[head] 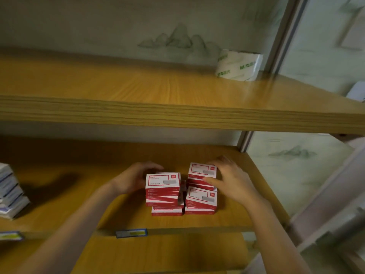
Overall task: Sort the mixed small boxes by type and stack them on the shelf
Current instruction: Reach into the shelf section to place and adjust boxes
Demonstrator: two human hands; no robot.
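Left hand grips left red stack; right hand grips rear stack.

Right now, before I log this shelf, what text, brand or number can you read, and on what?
"M&G", probably, in green print repeated on the tape roll; blurred, so not certain.
Print on the red and white boxes: too small and blurred to read.
Print on the blue and white boxes: unreadable.
The shelf-edge label: blurred, unreadable.
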